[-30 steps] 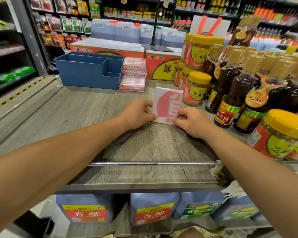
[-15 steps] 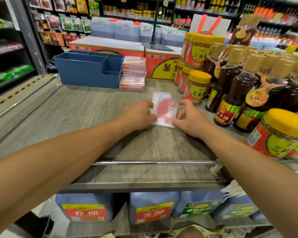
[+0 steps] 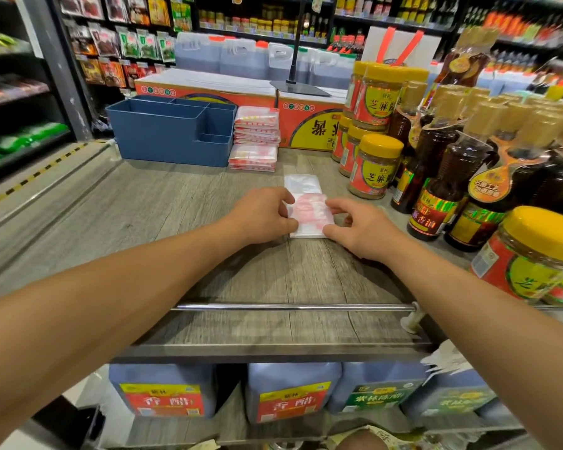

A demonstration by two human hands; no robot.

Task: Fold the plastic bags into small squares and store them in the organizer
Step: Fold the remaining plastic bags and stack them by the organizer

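A grey wood-grain shelf [image 3: 182, 216] fills the middle of the view, with a chrome rail [image 3: 293, 307] along its near edge. On its far left stands the blue organizer [image 3: 163, 138], open-topped and split into compartments; nothing shows inside from here. Just right of it, touching or nearly so, sit two stacks of folded bags [image 3: 255, 138], one behind the other. Jars [image 3: 372, 167] and dark bottles [image 3: 442, 190] crowd the right side.

The bag [image 3: 307, 209] being worked lies flat at mid-shelf, between the two hands. Its long axis runs near to far: a clear plain flap reaches toward the far side, and the part with the red print lies nearer. It looks partly folded, still longer than it is wide, so not yet a square.

The left hand [image 3: 264, 216] rests on the bag's left edge, fingers curled over it and thumb at the near corner, pinching it as far as I can tell. The right hand [image 3: 355, 225] sits at the right edge with bent fingertips pressing down on the plastic; whether it grips or only presses I cannot tell.

The next fold likely goes along that long axis, far flap toward near. After that, the organizer lies far and left of the bag, so the left hand is the nearer one for storing.
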